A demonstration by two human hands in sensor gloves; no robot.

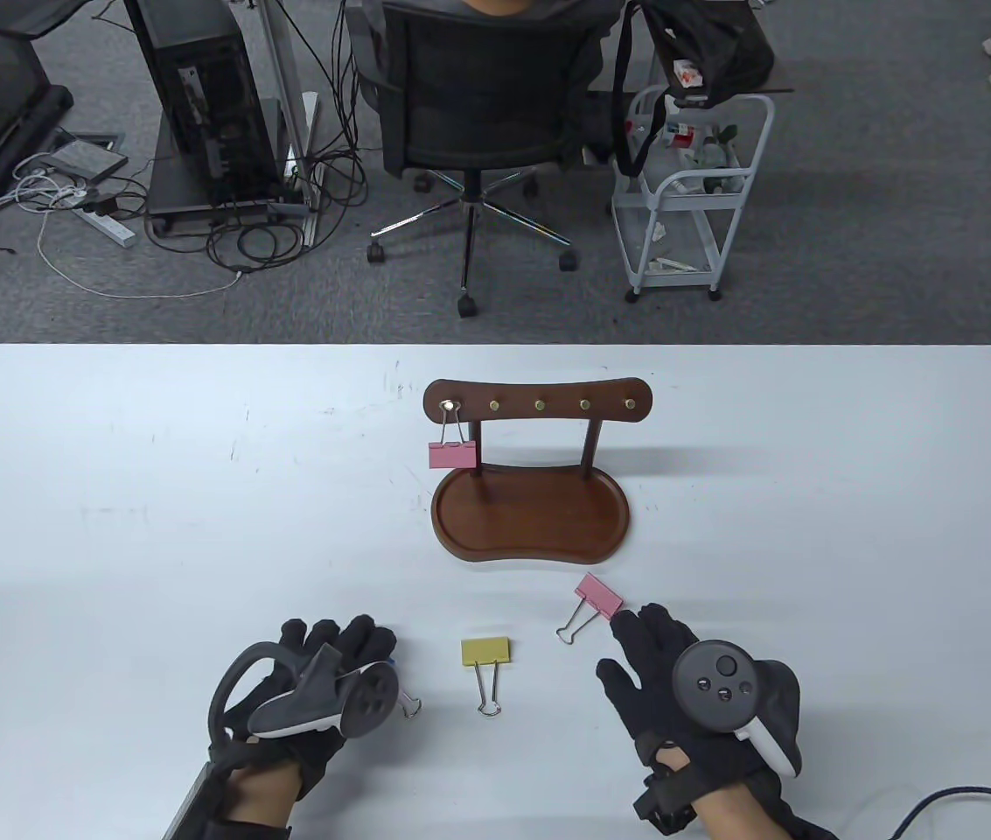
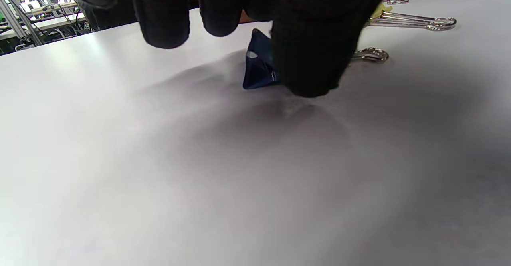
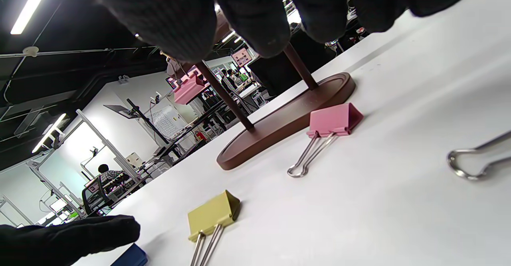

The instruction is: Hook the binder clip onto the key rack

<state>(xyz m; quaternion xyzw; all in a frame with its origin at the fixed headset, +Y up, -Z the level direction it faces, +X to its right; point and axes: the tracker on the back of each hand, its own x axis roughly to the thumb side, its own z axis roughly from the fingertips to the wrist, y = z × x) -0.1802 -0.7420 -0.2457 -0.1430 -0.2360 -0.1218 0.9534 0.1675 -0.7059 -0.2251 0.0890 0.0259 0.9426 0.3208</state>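
One pink binder clip (image 1: 452,454) hung on the key rack (image 1: 538,406). Left hand (image 1: 313,691) covered a blue clip (image 2: 258,63) on the counter (image 1: 110,490), grip unclear; right hand (image 1: 698,691) empty, fingers spread.

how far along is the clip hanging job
One pink binder clip already hangs from the leftmost peg of the wooden key rack. The left hand is over a dark blue clip on the table, grip unclear. A yellow clip and a second pink clip still lie loose; the right hand holds nothing.
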